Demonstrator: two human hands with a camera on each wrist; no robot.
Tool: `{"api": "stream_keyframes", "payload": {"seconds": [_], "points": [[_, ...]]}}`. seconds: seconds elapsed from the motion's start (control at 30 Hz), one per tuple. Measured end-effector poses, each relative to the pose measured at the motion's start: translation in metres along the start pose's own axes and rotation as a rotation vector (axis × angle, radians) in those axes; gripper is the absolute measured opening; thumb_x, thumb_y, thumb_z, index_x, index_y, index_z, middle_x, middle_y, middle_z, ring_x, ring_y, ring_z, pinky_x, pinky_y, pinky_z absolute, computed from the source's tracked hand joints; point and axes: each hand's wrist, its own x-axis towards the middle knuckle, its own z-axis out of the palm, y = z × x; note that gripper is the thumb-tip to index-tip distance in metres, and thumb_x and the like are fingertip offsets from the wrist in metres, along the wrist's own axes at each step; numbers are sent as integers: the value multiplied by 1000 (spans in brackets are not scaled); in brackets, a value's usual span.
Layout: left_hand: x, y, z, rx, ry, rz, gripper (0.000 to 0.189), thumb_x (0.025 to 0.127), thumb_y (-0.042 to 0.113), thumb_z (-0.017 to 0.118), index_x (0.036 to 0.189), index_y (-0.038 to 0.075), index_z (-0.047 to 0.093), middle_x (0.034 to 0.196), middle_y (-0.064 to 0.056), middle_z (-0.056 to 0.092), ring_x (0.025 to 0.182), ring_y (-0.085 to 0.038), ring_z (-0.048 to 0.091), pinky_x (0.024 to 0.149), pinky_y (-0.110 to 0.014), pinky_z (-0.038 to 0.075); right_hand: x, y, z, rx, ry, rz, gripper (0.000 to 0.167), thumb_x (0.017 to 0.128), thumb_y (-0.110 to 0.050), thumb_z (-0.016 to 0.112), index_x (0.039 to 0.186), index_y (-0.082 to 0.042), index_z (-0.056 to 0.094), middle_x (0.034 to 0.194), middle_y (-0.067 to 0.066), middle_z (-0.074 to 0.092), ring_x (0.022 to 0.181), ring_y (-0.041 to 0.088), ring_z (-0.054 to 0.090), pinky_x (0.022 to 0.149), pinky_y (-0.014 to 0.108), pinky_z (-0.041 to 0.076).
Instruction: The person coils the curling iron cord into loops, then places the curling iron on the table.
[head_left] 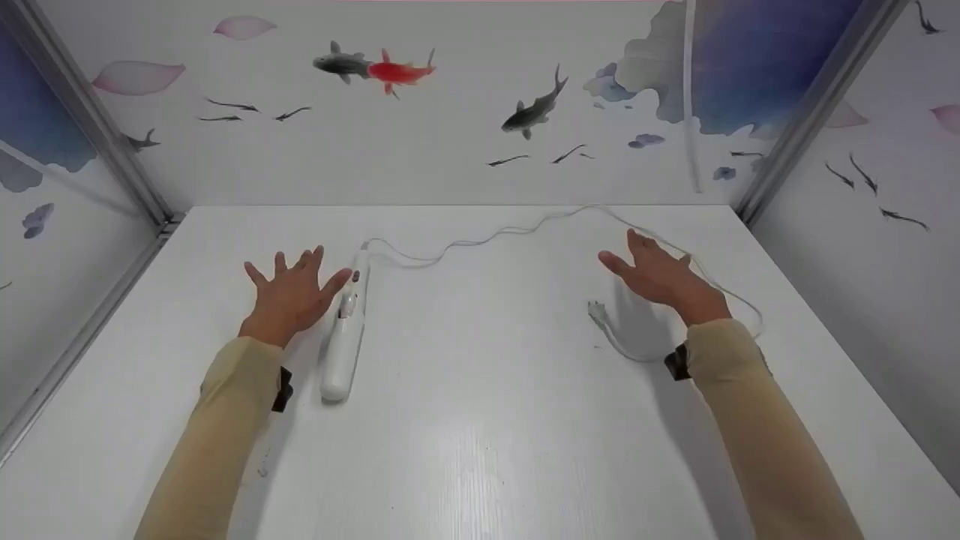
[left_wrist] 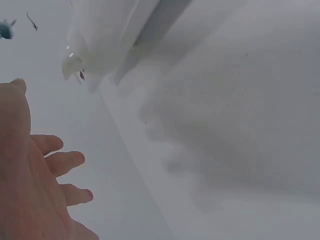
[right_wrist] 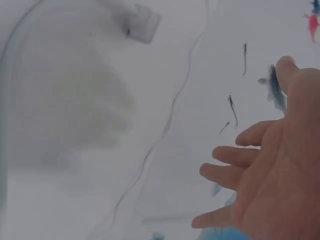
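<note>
A long white corded appliance [head_left: 345, 345], shaped like a hair straightener, lies lengthwise on the left part of the table, its cord end pointing away. Dark and shiny controls show near that end. My left hand [head_left: 289, 300] is just left of it, fingers spread, the thumb tip overlapping its upper part in the head view. In the left wrist view the palm of this hand [left_wrist: 35, 185] holds nothing. Over on the right, my right hand [head_left: 660, 277] is held above the table with fingers extended, casting a shadow. Near it lies the cord's white plug [head_left: 598, 311].
The thin white cord [head_left: 495, 236] runs from the appliance along the table's back edge, then loops round under the right forearm to the plug. White panels [head_left: 450, 150] printed with fish and petals enclose the white table [head_left: 480, 420] at back and sides.
</note>
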Motion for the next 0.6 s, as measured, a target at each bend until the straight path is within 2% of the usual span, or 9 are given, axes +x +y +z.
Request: {"api": "stream_keyframes", "payload": {"seconds": [0.07, 0.2, 0.27, 0.33, 0.47, 0.6], "points": [[-4, 2, 3, -23, 17, -3, 81, 105, 60, 26, 158, -1, 19, 158, -32, 27, 146, -60, 13, 107, -82, -5, -3, -2, 5, 67, -12, -6, 99, 99, -72, 23, 157, 4, -5, 164, 33, 0, 152, 51, 5, 113, 75, -1], [-11, 9, 7, -78, 24, -22, 76, 106, 56, 30, 155, -3, 27, 150, -33, 41, 142, -56, 32, 109, -80, 2, -9, -5, 17, 155, -45, -9, 98, 100, -70, 26, 158, 3, -1, 164, 31, 1, 153, 49, 3, 120, 66, 7], [-16, 12, 9, -98, 20, -41, 74, 106, 53, 33, 153, -4, 30, 145, -33, 47, 136, -53, 43, 111, -78, 11, -12, -6, 24, 175, -51, -5, 96, 100, -69, 30, 158, 3, 5, 164, 31, 6, 153, 48, 5, 121, 63, 10], [-21, 16, 12, -125, 7, -69, 72, 106, 50, 35, 152, -5, 32, 140, -34, 52, 129, -50, 52, 111, -73, 25, -15, -6, 31, 178, -51, 2, 91, 101, -66, 34, 158, 4, 15, 163, 30, 16, 152, 48, 14, 121, 62, 16], [-31, 24, 21, -182, 7, -128, 70, 105, 46, 41, 148, -9, 36, 134, -35, 56, 116, -45, 62, 97, -60, 48, -20, -5, 41, 167, -33, 9, 78, 104, -54, 43, 151, 7, 35, 154, 30, 38, 144, 47, 34, 116, 60, 29], [-35, 32, 25, -189, 36, -168, 68, 104, 44, 44, 141, -13, 41, 123, -35, 61, 102, -41, 67, 86, -55, 54, -21, -4, 47, 195, -43, 55, 73, 103, -49, 49, 147, 8, 40, 149, 30, 44, 141, 46, 39, 114, 59, 33]]}}
